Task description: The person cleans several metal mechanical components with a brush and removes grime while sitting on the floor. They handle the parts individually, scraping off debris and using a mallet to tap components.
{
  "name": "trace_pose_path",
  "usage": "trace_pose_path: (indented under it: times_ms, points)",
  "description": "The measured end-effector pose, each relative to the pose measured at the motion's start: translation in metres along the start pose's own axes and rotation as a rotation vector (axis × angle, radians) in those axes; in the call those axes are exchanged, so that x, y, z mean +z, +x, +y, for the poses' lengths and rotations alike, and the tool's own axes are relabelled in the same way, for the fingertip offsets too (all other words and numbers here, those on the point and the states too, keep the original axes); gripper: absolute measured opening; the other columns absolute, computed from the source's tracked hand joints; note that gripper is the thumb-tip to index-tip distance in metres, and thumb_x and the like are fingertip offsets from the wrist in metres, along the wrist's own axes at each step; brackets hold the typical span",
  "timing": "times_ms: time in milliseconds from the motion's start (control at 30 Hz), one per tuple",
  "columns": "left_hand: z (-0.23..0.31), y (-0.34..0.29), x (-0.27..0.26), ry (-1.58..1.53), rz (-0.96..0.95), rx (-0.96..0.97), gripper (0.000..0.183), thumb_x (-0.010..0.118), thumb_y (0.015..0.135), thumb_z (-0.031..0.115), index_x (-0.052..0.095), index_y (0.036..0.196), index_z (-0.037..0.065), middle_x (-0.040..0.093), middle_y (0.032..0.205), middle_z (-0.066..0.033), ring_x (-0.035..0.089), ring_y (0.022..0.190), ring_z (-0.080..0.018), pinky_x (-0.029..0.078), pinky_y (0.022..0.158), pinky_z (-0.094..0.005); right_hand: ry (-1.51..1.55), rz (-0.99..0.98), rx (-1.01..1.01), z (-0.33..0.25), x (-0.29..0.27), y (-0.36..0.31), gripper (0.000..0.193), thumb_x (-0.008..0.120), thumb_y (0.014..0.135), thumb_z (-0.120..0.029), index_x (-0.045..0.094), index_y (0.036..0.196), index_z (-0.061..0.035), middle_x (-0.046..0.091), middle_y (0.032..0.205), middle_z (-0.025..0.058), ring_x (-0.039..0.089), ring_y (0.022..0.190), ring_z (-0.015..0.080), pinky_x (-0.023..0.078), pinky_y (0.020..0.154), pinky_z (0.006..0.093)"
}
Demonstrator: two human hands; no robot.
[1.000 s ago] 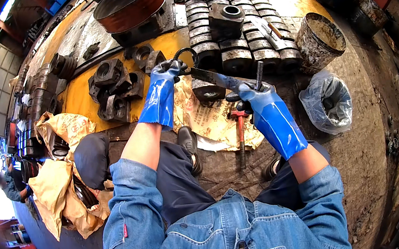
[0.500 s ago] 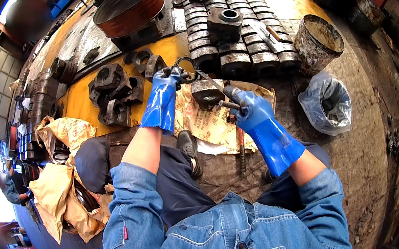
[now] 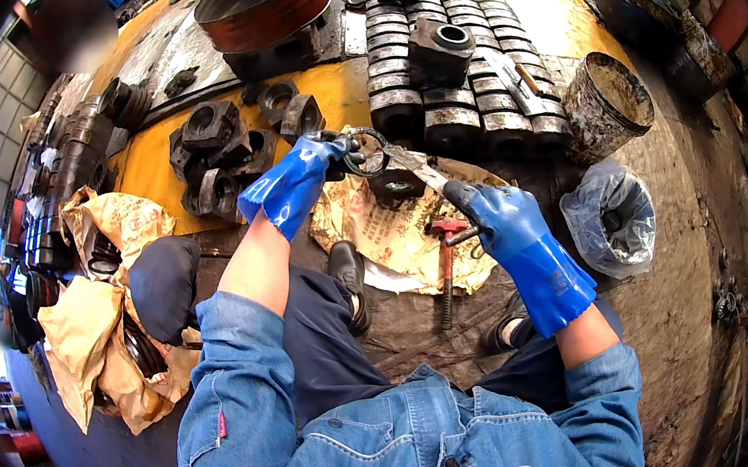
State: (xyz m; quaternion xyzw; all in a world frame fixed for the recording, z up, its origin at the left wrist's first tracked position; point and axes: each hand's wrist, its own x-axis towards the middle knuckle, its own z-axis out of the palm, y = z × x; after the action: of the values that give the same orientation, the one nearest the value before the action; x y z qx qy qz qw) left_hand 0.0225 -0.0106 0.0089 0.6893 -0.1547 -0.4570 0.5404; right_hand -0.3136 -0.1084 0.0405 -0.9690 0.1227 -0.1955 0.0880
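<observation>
In my blue-gloved left hand point(image 3: 321, 163) a dark ring point(image 3: 371, 170) is gripped by its left side and held upright over the brown paper. My right hand point(image 3: 505, 217), gloved alike, is closed on a scraper point(image 3: 419, 170) with a flat, dirty metal blade. The blade's tip reaches the ring's right edge. A dark rod end point(image 3: 464, 235) sticks out below the right fist; whether it belongs to the scraper I cannot tell. Behind the ring, a dark metal block point(image 3: 399, 184) rests on the paper point(image 3: 356, 226), partly hidden.
A red-headed hammer point(image 3: 446, 267) lies between my feet. Rows of metal cylinders point(image 3: 453, 116) stand ahead, with a bored block point(image 3: 440, 50) on top. To the right are a crusted bucket point(image 3: 598, 117) and a plastic-lined bin point(image 3: 610, 218). Blocks point(image 3: 216, 160) and paper sacks point(image 3: 92, 333) sit left.
The ring and scraper have come a little nearer to me and to the right. My right hand has lowered, and more of the blade shows.
</observation>
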Motion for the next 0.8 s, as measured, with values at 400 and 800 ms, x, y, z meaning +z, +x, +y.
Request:
trace_pose_path:
  times_ms: [400,800]
  points:
    - [0.005,-0.032,-0.012,0.210,-0.382,-0.089,0.025,0.065,0.095,0.021,0.070,0.109,0.000,0.075,0.090,-0.0095,0.067,0.069,-0.0155,0.050,0.058,-0.0253,0.008,-0.005,-0.195,0.010,-0.025,-0.007,0.050,0.064,0.078,-0.003,0.061,0.126,-0.0181,0.071,0.094,0.0077,0.069,0.076,0.0292,0.056,0.063,0.0414]
    - [0.004,-0.023,-0.009,0.545,-0.623,0.039,0.030,0.061,0.098,0.026,0.071,0.104,-0.001,0.074,0.087,-0.0084,0.065,0.069,-0.0135,0.050,0.060,-0.0247,-0.063,-0.003,-0.308,0.006,-0.037,0.002,0.050,0.064,0.080,-0.006,0.058,0.128,-0.0182,0.070,0.102,0.0075,0.070,0.075,0.0257,0.056,0.060,0.0397]
